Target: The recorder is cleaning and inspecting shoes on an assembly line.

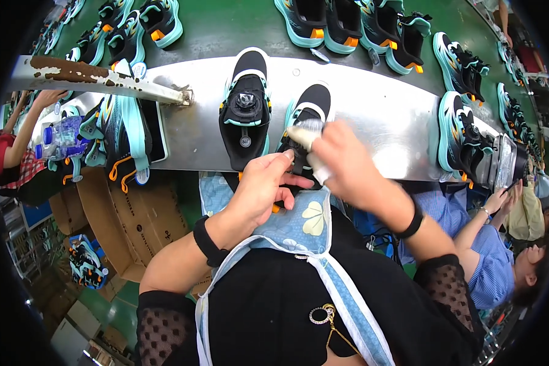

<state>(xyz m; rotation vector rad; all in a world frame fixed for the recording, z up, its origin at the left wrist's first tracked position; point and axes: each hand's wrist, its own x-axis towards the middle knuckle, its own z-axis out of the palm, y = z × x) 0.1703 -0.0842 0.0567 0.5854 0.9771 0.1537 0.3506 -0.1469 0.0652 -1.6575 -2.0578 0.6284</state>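
Note:
Two black sneakers with white and mint trim point away from me on the metal worktop. The left sneaker [245, 110] lies flat, a round dial on its tongue, and neither hand grips it. At the heel of the right sneaker [314, 97], my left hand [259, 189] is closed, thumb along the collar and fingers curled below. My right hand [351, 161] is over that shoe's tongue and blurred by motion. Pale covers wrap its thumb and a finger. A shiny patch shows beside them; whether the fingers pinch anything is hard to see.
The metal worktop [384, 122] curves around in front. Finished-looking sneakers [125, 137] stand left by bottles [64, 135], and another pair [457, 137] sits right. A rusty bar [104, 78] crosses the left side. Cardboard boxes [134, 219] stand below. A co-worker [494, 256] sits at right.

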